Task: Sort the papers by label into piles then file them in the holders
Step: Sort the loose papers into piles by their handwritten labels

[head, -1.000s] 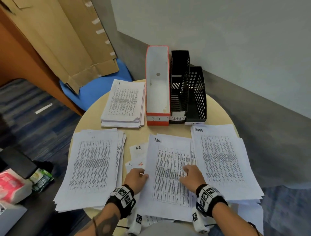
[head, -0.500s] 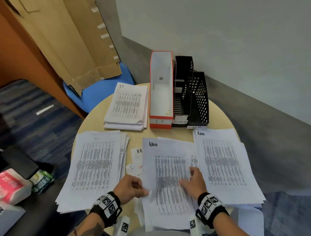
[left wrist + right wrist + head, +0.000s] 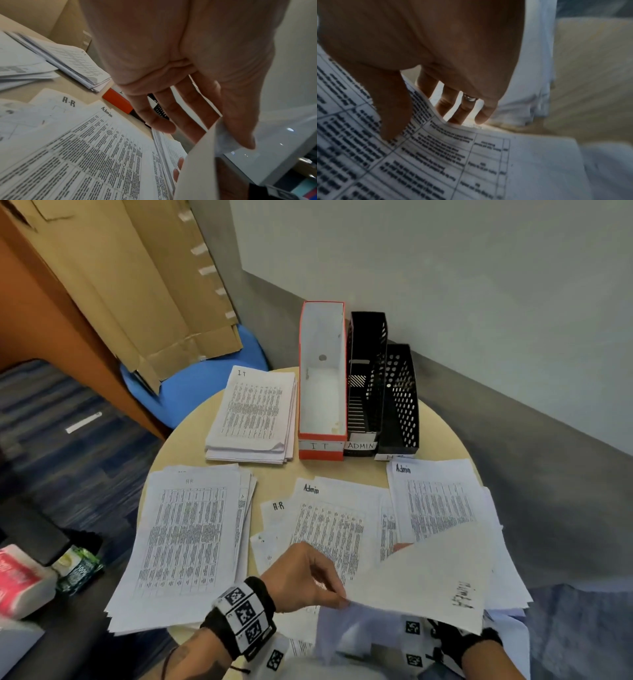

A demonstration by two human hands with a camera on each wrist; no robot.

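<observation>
Both hands hold one Admin sheet (image 3: pixel 428 580) lifted off the middle pile (image 3: pixel 329 529) and turned back-side up, tilted toward the Admin pile (image 3: pixel 442 508) on the right. My left hand (image 3: pixel 337 599) pinches its near corner between thumb and index finger (image 3: pixel 240 128). My right hand (image 3: pixel 423 121) grips the sheet (image 3: pixel 453 155) with the thumb on the printed side and the fingers behind; in the head view the sheet hides it except for the fingertips (image 3: pixel 400 546). Another Admin sheet tops the middle pile, with an H-R sheet (image 3: pixel 277 508) under it.
An IT pile (image 3: pixel 253 416) lies at the back left, an H-R pile (image 3: pixel 188 535) at the front left. A red IT holder (image 3: pixel 322 385), a black ADMIN holder (image 3: pixel 364 392) and a black mesh holder (image 3: pixel 400 398) stand at the back of the round table (image 3: pixel 274 470).
The top Admin sheet, flat under both hands earlier, has been lifted off the middle pile and flipped over toward the right. Another Admin sheet now shows beneath.
</observation>
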